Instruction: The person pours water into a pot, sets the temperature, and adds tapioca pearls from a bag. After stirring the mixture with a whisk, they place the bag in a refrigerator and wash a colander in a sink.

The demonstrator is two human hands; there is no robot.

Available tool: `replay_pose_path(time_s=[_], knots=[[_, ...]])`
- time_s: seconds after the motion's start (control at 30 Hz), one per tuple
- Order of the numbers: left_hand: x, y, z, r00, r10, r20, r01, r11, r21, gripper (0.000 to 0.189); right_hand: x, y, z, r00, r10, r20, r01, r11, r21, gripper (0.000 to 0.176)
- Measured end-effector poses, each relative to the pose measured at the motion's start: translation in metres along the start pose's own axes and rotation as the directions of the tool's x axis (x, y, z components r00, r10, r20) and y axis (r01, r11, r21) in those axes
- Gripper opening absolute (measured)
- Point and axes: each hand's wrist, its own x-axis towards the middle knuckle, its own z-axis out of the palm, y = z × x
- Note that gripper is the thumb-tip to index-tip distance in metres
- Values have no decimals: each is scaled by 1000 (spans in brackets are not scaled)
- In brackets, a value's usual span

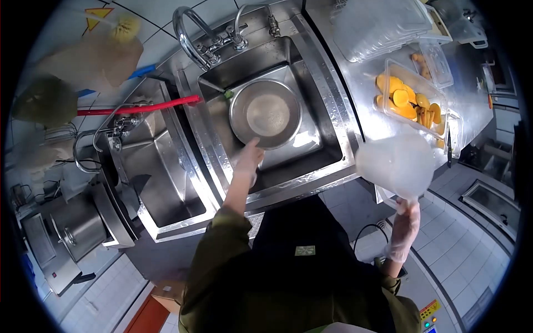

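A round metal bowl (287,119) sits in the right-hand sink, its inside wet. My left hand (248,161), in a thin clear glove, is at the bowl's near rim with the fingers closed on it. My right hand (406,222), also gloved, is closed round the narrow lower end of a translucent white plastic vessel (397,164). It holds the vessel up in front of the counter's edge, to the right of the sink. Motion smears the vessel, so its exact kind does not show.
A chrome faucet (191,41) stands behind the sink. Orange slices (401,97) fill a clear container on the steel counter (355,100), near stacked plastic boxes (380,25) and a knife (449,147). A red hose (144,106) crosses above the left sink (150,161).
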Motion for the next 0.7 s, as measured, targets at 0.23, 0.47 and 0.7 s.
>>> replay_pose_path(time_s=[0.23,0.47,0.7], knots=[[119,-58,7,972,-182,-150,27,717,-697,31,-9,6,-69,977,-209,34,205,975,82,33],[153,-94,-24,839,541,60,-512,746,426,25,-17,7,-72,983,-185,-18,186,974,129,25],[82,-69,-23,794,607,-28,-529,713,460,29,-13,10,-61,993,-118,5,114,966,233,23]])
